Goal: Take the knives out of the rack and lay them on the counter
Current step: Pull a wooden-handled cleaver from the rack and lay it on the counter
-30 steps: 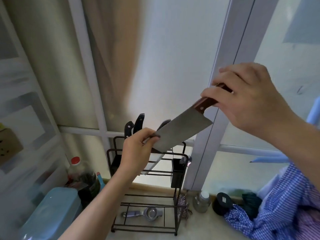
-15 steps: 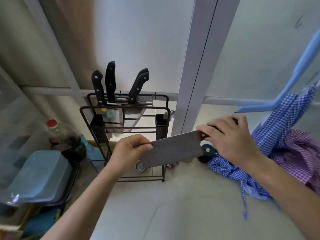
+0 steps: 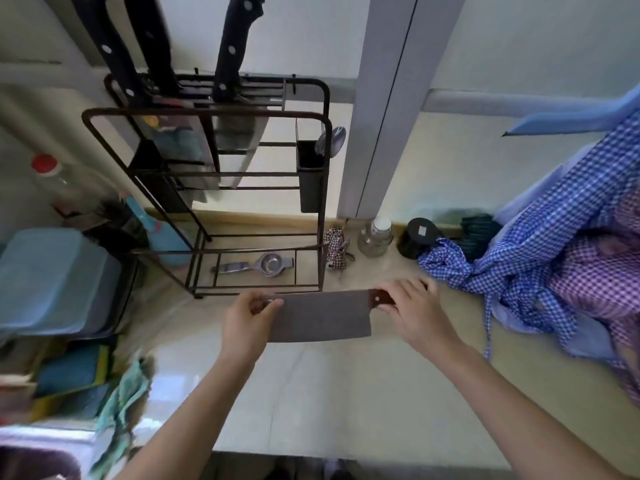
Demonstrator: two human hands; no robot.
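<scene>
A wide cleaver [image 3: 322, 315] with a brown wooden handle lies flat just above or on the pale counter [image 3: 311, 403], in front of the black wire rack [image 3: 322, 174]. My right hand [image 3: 414, 313] grips its handle. My left hand [image 3: 247, 317] pinches the far end of its blade. Three black-handled knives [image 3: 230, 46] still stand in the slots at the rack's top, blades hanging down inside.
A metal squeezer [image 3: 263, 265] lies on the rack's bottom shelf. A small jar [image 3: 375, 235] and a black lid [image 3: 417, 237] stand by the wall. Checked cloth [image 3: 540, 244] is heaped on the right. A blue tub [image 3: 52, 278] and a red-capped bottle [image 3: 65, 181] sit left.
Both hands have brought the cleaver down from in front of the rack's top to counter level, turning it flat. The view has tilted downward.
</scene>
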